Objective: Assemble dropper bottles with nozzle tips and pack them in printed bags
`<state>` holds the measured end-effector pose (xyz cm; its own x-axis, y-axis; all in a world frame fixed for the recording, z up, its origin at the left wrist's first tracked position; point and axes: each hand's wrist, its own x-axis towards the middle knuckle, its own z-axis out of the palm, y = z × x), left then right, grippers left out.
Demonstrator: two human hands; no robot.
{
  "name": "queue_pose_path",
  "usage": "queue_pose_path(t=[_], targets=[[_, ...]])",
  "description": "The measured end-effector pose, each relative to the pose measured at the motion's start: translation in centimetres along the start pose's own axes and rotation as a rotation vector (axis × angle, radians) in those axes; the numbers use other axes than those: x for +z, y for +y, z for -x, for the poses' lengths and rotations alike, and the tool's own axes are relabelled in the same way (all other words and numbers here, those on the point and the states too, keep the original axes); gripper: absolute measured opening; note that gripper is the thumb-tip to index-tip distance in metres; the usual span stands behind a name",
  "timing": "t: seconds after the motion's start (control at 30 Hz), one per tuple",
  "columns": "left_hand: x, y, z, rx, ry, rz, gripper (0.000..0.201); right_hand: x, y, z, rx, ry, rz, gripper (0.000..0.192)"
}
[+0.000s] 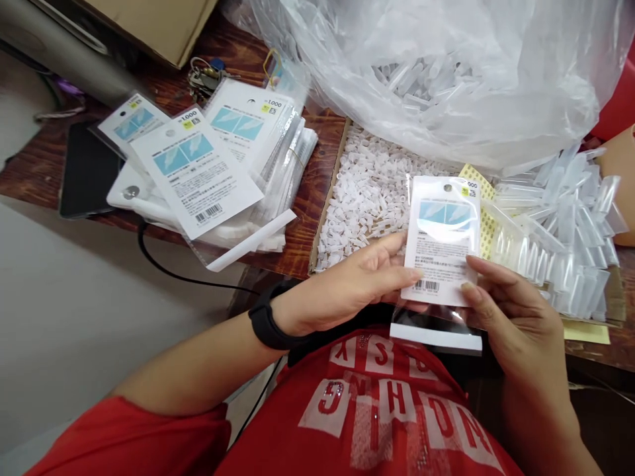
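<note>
Between my hands is a clear plastic packaging bag [441, 264] with a white printed card inside, showing blue pictures and a barcode. Its lower flap with a white strip hangs toward my red shirt. My left hand [362, 281], with a black band on the wrist, grips the bag's left edge, thumb in front and fingers behind. My right hand [516, 317] pinches the right edge between thumb and fingers. Behind the bag lie many small white plastic pieces [362, 185] in a shallow cardboard box. Translucent plastic tubes [565, 225] are heaped to the right.
A stack of similar carded bags [268, 152] and a loose carded bag [198, 172] lie at the left, near a black tablet-like object [86, 172] and keys [206, 76]. A large clear plastic sack [471, 125] with more tubes fills the back. A cardboard box [159, 26] stands upper left.
</note>
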<state>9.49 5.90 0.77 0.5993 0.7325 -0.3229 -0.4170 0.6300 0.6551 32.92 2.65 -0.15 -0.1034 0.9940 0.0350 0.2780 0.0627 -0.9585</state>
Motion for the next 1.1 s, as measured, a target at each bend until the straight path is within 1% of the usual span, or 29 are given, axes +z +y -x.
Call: queue_pose_path(t=[0.07,0.13,0.23,0.3,0.37,0.4,0.43,0.5,0.57,0.63,0.7,0.77,0.83,0.87,0.9,0.97,1.03,1.1], targets=[[-0.1,-0.4,0.3,-0.051,0.009,-0.021,0.066,-0.4,0.2,-0.1,0.026,0.036,0.035,0.029],[-0.1,-0.7,0.5,-0.071,0.030,-0.074,0.079,-0.9,0.5,-0.2,0.036,0.032,0.078,0.025],[0.1,-0.7,0.7,-0.036,0.078,-0.148,0.100,-1.4,0.9,-0.4,0.042,-0.040,0.066,0.024],[0.3,-0.6,0.9,0.006,0.104,-0.185,0.105,-1.5,1.2,-0.4,0.057,-0.077,0.023,0.025],[0.5,-0.4,1.1,0.048,0.123,-0.234,0.102,-1.6,1.2,-0.4,0.075,-0.084,0.005,0.025],[0.6,-0.3,1.1,0.071,0.129,-0.257,0.098,-1.6,1.1,-0.3,0.082,-0.084,0.000,0.025],[0.7,-0.2,1.2,0.088,0.132,-0.275,0.090,-1.6,1.0,-0.2,0.089,-0.087,-0.006,0.026],[0.8,0.1,1.2,0.097,0.126,-0.281,0.069,-1.8,0.7,0.0,0.095,-0.099,-0.013,0.029],[1.0,0.5,1.2,0.065,0.125,-0.265,0.051,-2.1,0.6,0.1,0.075,-0.098,0.011,0.029],[1.1,0.9,1.1,0.019,0.133,-0.258,0.046,-2.5,0.6,0.0,0.057,-0.100,0.057,0.023],[1.3,1.1,1.0,-0.013,0.134,-0.257,0.049,-2.9,0.8,0.0,0.040,-0.116,0.115,0.019],[1.4,1.1,0.9,-0.027,0.138,-0.274,0.051,-3.1,0.7,-0.1,-0.049,-0.095,0.245,0.022],[1.6,1.0,0.8,-0.023,0.148,-0.308,0.052,-3.1,0.2,-0.2,-0.241,-0.027,0.437,0.025],[1.7,0.9,0.8,-0.014,0.154,-0.323,0.051,-2.9,-0.2,-0.2,-0.350,-0.016,0.515,0.026],[1.9,0.8,0.8,-0.005,0.157,-0.332,0.051,-2.7,-0.7,-0.2,-0.450,-0.042,0.565,0.024],[2.4,0.7,0.7,0.007,0.156,-0.336,0.050,-2.0,-1.7,-0.2,-0.604,-0.178,0.601,0.019],[3.0,0.6,0.5,0.004,0.157,-0.350,0.051,-1.4,-2.4,-0.2,-0.706,-0.292,0.636,0.017],[3.5,0.7,0.4,0.008,0.168,-0.388,0.052,-1.0,-2.8,-0.4,-0.759,-0.312,0.707,0.018]])
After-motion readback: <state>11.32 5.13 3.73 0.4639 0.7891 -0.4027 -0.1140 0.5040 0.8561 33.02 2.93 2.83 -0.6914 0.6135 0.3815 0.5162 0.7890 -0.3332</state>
